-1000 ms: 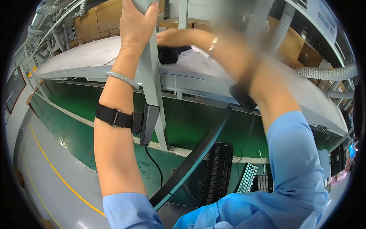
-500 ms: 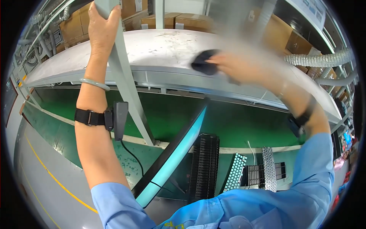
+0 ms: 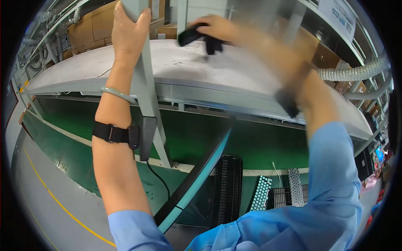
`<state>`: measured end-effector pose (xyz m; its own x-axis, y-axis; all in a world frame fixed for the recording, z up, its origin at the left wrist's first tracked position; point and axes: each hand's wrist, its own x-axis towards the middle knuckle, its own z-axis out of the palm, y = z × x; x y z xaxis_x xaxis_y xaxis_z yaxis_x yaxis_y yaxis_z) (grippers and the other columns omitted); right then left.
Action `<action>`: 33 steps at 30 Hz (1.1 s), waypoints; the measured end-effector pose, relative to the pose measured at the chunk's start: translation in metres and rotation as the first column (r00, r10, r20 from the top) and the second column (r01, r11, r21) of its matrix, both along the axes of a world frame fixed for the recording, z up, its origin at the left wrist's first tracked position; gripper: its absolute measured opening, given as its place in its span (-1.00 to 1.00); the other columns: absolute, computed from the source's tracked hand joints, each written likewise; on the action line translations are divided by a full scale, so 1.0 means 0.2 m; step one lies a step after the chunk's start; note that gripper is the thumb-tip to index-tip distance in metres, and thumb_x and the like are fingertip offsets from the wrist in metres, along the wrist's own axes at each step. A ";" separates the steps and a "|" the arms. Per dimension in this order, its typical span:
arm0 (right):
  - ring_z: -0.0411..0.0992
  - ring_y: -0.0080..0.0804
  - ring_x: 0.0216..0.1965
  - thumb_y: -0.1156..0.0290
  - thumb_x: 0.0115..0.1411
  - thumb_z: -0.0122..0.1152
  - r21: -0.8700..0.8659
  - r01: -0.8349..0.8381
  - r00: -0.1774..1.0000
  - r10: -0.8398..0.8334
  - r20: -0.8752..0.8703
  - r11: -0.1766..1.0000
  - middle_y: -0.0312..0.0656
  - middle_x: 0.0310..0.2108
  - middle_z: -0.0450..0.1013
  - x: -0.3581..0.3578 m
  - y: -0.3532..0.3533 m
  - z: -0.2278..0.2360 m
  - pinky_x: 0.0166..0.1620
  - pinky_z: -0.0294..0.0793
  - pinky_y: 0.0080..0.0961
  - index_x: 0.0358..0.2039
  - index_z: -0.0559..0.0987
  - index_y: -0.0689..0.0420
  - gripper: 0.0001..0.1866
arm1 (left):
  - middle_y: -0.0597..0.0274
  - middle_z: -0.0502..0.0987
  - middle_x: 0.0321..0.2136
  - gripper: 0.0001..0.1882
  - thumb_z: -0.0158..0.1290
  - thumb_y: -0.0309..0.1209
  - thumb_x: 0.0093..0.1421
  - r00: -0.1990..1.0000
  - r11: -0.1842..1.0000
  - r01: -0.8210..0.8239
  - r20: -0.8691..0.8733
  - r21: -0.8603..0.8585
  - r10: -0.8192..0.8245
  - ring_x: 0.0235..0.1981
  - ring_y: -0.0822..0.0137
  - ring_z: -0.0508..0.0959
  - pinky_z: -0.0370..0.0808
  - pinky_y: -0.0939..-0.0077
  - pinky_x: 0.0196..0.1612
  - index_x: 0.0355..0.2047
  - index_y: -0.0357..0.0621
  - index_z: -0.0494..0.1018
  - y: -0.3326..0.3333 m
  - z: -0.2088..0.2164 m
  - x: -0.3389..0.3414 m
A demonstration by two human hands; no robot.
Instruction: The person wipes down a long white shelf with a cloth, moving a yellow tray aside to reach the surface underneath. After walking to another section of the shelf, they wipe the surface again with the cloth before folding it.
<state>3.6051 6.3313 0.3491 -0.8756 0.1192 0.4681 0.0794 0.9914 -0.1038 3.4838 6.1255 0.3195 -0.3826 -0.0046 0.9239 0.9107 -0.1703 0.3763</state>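
Observation:
My left hand [image 3: 130, 35] is wrapped round an upright grey metal post [image 3: 147, 92] near the top of the view, with thumb and fingers on either side of it. A black cloth [image 3: 212, 45] hangs from my right hand [image 3: 221, 28], which is closed on it and partly smeared by motion. The cloth is over the long white tabletop [image 3: 167, 69]; whether it touches the surface I cannot tell. Black straps with small dark devices circle both my forearms.
Below the tabletop stands a tilted flat panel [image 3: 194, 180] with a light-blue face. Beside it are a black ribbed stack [image 3: 228, 188], a teal keyboard [image 3: 261, 192] and a silver-grey keyboard [image 3: 295, 188]. Cardboard boxes [image 3: 90, 27] line the back; a ribbed hose [image 3: 351, 74] hangs at right.
My right hand has swept left and away from me with the black cloth. My left hand keeps its grip on the post; both appear slightly further right as the view shifts.

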 end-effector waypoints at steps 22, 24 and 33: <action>0.27 -0.02 0.00 0.24 0.22 -0.22 0.348 0.552 0.583 -0.650 0.487 0.757 0.11 -0.09 0.35 1.48 0.59 -0.30 0.08 0.21 -0.29 -0.03 0.40 0.19 -0.59 | -0.08 0.34 -0.05 -0.28 0.05 -0.10 0.03 0.997 0.997 -0.072 -0.037 -0.023 0.071 -0.01 0.11 0.36 0.25 0.42 0.03 0.07 -0.35 0.14 0.04 0.02 -0.08; 0.32 0.00 -0.07 0.29 0.16 -0.16 0.375 0.633 0.526 -0.732 0.433 0.677 0.08 -0.16 0.39 1.72 0.65 -0.29 0.01 0.28 -0.27 -0.12 0.45 0.19 -0.64 | -0.09 0.33 -0.04 -0.30 0.04 -0.12 0.04 0.997 0.998 -0.064 -0.052 -0.028 0.062 0.00 0.12 0.35 0.24 0.42 0.04 0.07 -0.35 0.14 0.06 0.02 -0.06; 0.41 -0.18 -0.15 0.33 0.03 0.01 0.073 0.121 0.990 -0.115 -0.084 0.990 -0.13 -0.15 0.44 1.10 0.20 -0.23 -0.11 0.39 -0.31 -0.05 0.45 -0.10 -0.60 | -0.05 0.26 0.01 -0.32 -0.01 -0.13 0.14 0.987 0.980 -0.144 -0.095 -0.141 0.131 0.00 0.19 0.30 0.22 0.42 0.05 0.10 -0.39 0.08 -0.01 0.00 -0.35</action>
